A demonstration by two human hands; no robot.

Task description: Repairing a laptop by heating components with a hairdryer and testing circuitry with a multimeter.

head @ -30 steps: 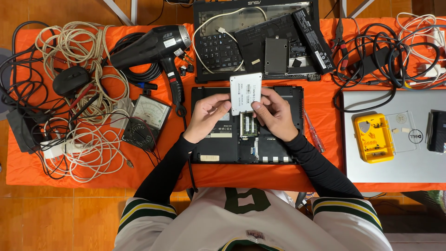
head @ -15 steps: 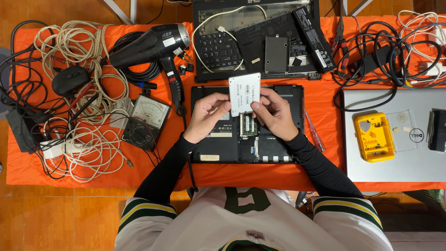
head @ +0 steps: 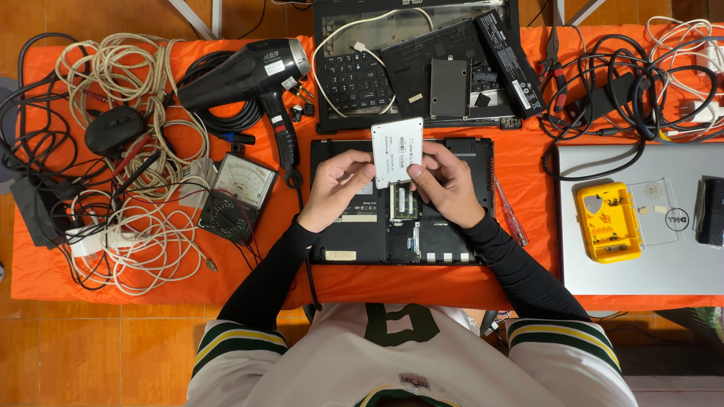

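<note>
Orange cloth [head: 528, 162] covers my bench; my left hand [head: 335, 188] and right hand [head: 445, 185] pinch a white drive [head: 397, 151] above the opened laptop [head: 377, 234].

Person seen from above, torso and both arms in view. Upper garment: white jersey with a large dark green figure printed on the chest. Short jersey sleeves end in banded cuffs of dark green, yellow and white stripes, the same on both sides. Beneath these, close-fitting black long sleeves cover both arms down to the wrists. Left hand [head: 337, 189] and right hand [head: 445, 183] are bare: no gloves, rings or watch visible. A dark collar edge shows at the neckline.
</note>
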